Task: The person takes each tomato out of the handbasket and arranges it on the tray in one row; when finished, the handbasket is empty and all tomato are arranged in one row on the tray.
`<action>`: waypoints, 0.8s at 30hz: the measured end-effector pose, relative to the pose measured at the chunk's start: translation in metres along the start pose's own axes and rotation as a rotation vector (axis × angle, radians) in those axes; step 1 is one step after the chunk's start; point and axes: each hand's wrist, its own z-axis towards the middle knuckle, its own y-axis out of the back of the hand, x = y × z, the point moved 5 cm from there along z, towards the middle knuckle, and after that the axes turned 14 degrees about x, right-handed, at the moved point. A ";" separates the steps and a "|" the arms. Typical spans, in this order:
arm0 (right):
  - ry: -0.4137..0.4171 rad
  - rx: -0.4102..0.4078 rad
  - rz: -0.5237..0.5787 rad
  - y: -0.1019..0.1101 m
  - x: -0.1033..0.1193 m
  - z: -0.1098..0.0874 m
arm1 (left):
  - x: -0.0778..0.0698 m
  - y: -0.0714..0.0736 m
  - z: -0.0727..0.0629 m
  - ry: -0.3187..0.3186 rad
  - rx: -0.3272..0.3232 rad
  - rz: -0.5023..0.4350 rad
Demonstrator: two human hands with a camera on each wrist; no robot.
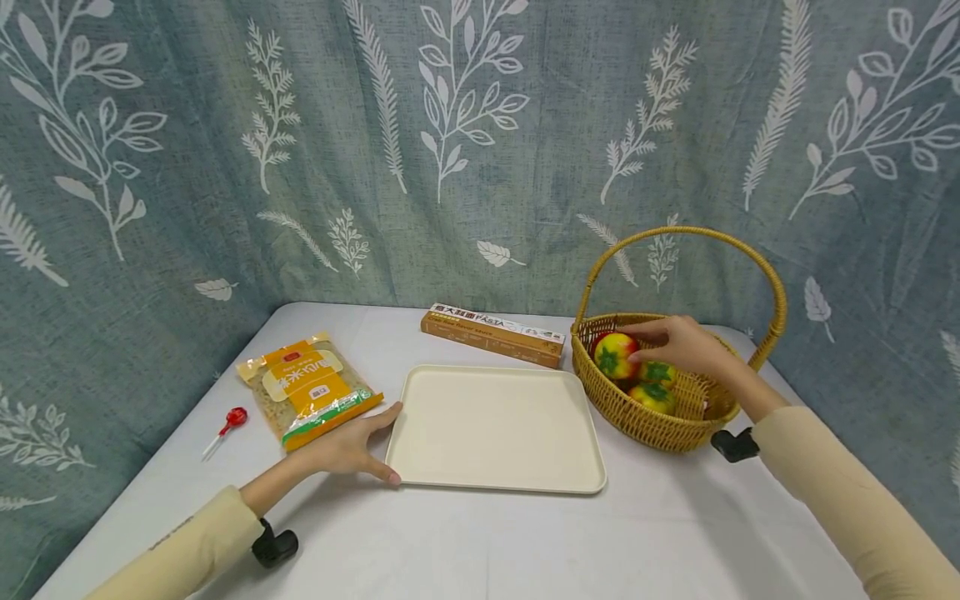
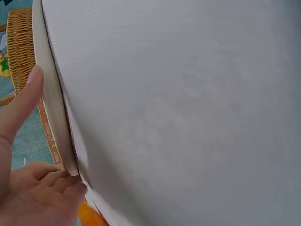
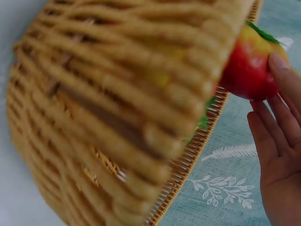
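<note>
My right hand [image 1: 688, 345] reaches into the wicker basket [image 1: 633, 423] and pinches a red-and-yellow fruit [image 1: 617, 357] with green leaves on its top. In the right wrist view, thumb and fingertips rest on the red side of this fruit [image 3: 251, 70], above the basket's rim. More such fruits [image 1: 652, 397] lie beneath it in the basket. A cream rectangular tray [image 1: 495, 429] lies flat on the table. At its left edge, my left hand [image 1: 348, 446] touches the rim with thumb and fingers spread wide apart.
Behind the tray lies a long brown-and-white pasta box [image 1: 491, 335]. On the left are an orange-and-clear bag of grain [image 1: 307, 387] and a red lollipop [image 1: 236, 417]. The basket's tall handle [image 1: 682, 231] arches over the right hand. A patterned curtain [image 1: 450, 233] surrounds the white table.
</note>
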 end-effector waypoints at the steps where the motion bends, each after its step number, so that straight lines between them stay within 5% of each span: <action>1: -0.009 -0.010 0.026 0.001 0.001 -0.002 | 0.000 0.000 0.000 0.006 -0.001 0.002; 24: -0.103 -0.225 0.394 -0.010 0.013 -0.022 | 0.002 0.004 0.000 0.041 0.041 -0.025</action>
